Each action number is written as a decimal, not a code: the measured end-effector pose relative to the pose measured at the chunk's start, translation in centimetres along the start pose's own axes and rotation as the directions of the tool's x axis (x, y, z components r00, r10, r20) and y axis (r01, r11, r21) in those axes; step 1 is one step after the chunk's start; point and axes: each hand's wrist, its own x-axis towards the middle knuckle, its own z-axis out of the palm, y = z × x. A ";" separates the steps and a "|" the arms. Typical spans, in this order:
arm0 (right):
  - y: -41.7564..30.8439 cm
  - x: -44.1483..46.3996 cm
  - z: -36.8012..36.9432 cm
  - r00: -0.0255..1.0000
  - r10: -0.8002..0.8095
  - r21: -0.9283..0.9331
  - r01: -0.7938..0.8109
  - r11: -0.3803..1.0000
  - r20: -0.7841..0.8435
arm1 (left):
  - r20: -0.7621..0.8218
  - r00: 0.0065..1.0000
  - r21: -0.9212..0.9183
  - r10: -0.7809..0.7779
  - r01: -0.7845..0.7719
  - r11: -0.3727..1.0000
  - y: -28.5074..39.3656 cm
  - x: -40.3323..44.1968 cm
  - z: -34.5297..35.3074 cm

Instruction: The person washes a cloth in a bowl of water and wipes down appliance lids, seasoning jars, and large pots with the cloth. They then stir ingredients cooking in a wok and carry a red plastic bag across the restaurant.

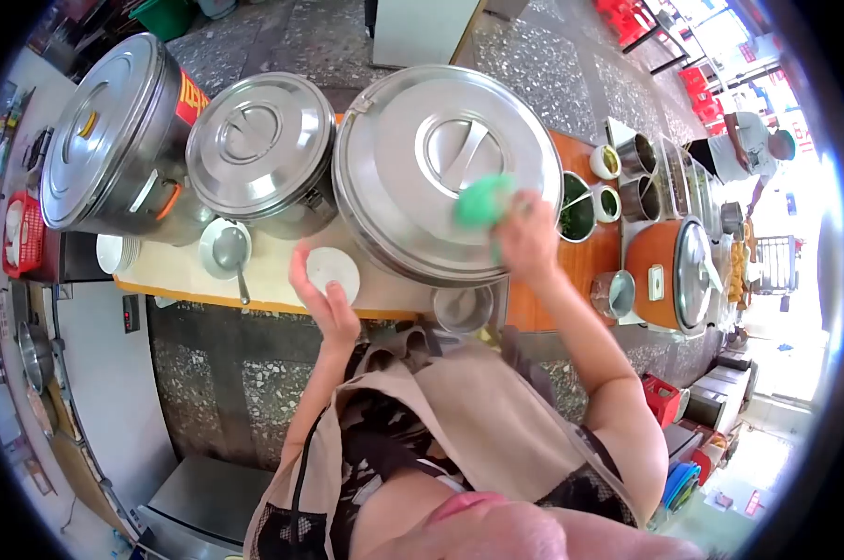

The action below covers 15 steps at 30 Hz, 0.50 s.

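Note:
My right hand (526,233) is closed on a green cloth (481,201), blurred by motion, over the lid (398,159) of the large round steel pot. A scrap of green also shows below the fingers. My left hand (328,308) has its fingers apart at the near left edge of a small white dish (336,271) on the counter. Whether the fingers touch the dish is hard to tell. Left of it, a metal ladle (230,250) rests in a white bowl (211,264). A clear bowl (463,308) sits at the counter's front edge, below the large pot.
Two more lidded steel pots, a middle one (258,149) and a tall one (100,131), stand to the left. On the right are a bowl of chopped greens (578,219), small containers and an orange cooker (652,275). A person (745,149) is at the far right.

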 end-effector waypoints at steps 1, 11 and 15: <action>3.3 2.6 1.0 0.986 0.160 -0.084 -0.163 0.983 -0.042 | -0.032 0.999 0.013 -0.007 0.007 1.000 -0.1 -0.2 -0.7; -10.6 5.7 1.3 0.841 -0.528 0.213 0.497 0.841 0.121 | -0.018 1.000 0.081 0.024 -0.023 0.996 0.5 0.5 -0.3; 0.1 0.9 -1.8 0.979 -0.015 -0.065 0.029 0.997 0.205 | -0.067 0.993 0.127 -0.097 0.105 0.986 -1.9 0.3 -3.1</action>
